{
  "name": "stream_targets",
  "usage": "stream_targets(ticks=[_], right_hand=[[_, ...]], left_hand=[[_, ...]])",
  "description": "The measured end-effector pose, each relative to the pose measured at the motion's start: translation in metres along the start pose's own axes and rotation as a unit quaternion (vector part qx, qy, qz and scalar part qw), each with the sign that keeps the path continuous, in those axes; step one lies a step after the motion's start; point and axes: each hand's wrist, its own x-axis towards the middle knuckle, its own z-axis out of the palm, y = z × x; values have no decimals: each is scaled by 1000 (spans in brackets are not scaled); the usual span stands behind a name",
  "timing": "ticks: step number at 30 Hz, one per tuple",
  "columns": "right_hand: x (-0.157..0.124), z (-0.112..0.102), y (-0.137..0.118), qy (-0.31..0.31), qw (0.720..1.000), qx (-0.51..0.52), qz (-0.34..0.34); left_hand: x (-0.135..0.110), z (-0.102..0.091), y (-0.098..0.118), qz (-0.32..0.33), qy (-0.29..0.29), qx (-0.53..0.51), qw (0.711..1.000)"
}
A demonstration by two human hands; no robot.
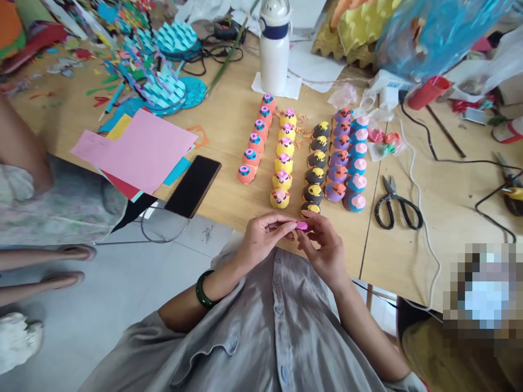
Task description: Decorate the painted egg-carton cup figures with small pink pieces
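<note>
A small piece of bright pink clay (301,225) is pinched between the fingertips of my left hand (267,234). My right hand (324,245) curls around its other side, thumb and fingers at the clay. Beyond my hands stand rows of small round clay figures: orange ones with blue and pink tops (255,142), yellow ones with pink tops (283,163), black ones with yellow tops (316,175), purple ones with orange tops (340,158) and blue ones with pink tops (358,165).
Black-handled scissors (395,204) lie right of the rows. Left are a phone (194,187) and pink paper (143,149). A white bottle (274,54) stands behind. Cables (433,147) cross the table's right side. Blue paper crafts (163,90) sit at back left; another person's arm (20,141) is leftmost.
</note>
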Motion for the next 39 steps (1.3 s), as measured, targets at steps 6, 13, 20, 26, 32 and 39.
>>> stream_targets(ticks=[6, 13, 20, 26, 32, 39], right_hand=[[2, 2, -2, 19, 978, 182, 97], [4, 6, -5, -6, 937, 280, 210], [2, 8, -6, -5, 922, 302, 240], [0, 10, -3, -47, 917, 296, 264], [2, 11, -5, -28, 908, 331, 256], [1, 12, -7, -51, 898, 342, 273]], left_hand=[[-1, 3, -3, 44, -5, 6, 999], [-1, 0, -12, 154, -10, 83, 985], [-2, -2, -9, 181, -22, 106, 977], [0, -3, -9, 195, -24, 96, 976], [-1, -2, -13, 165, -6, 69, 984], [-3, 1, -10, 132, 8, 59, 989]])
